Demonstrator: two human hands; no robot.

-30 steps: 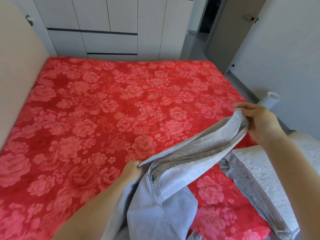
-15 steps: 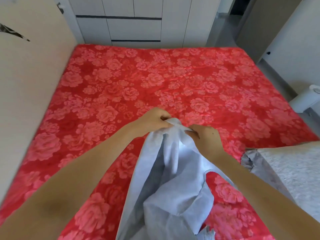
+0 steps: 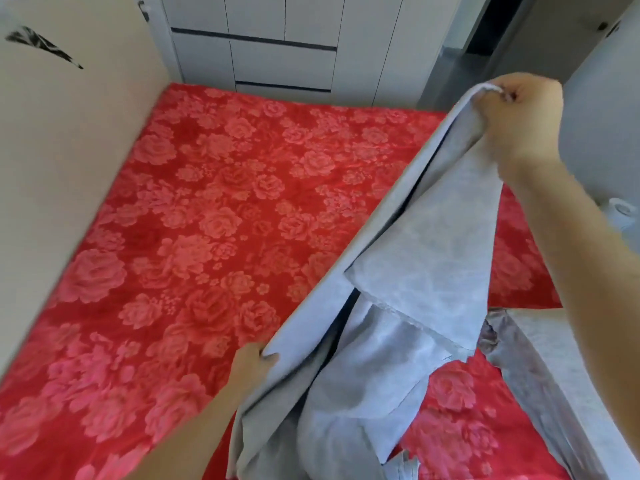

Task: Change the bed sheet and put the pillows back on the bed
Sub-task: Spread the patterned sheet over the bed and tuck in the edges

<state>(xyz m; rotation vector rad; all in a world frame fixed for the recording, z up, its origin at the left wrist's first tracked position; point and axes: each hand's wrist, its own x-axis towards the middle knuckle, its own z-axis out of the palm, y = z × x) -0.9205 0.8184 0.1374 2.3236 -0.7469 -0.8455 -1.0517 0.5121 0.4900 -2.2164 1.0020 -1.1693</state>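
A red mattress cover with pink roses [image 3: 214, 216] spans the bed. I hold a pale grey-blue bed sheet [image 3: 426, 258] stretched above it. My right hand [image 3: 519, 123] pinches the sheet's edge high at the upper right. My left hand [image 3: 254, 363] grips the same edge low near the bed's middle front. The rest of the sheet hangs in bunched folds down to the mattress in front of me. No pillows are visible.
A beige wall or headboard panel [image 3: 69, 150] runs along the bed's left side. White wardrobe drawers [image 3: 277, 46] stand beyond the far end. A grey quilted blanket [image 3: 575, 368] lies at the right front corner. A white cylinder [image 3: 620, 211] stands by the right wall.
My hands were together on the sheet half a second ago; now they are spread apart, the right one raised up and to the right, the left one lowered, pulling the edge taut.
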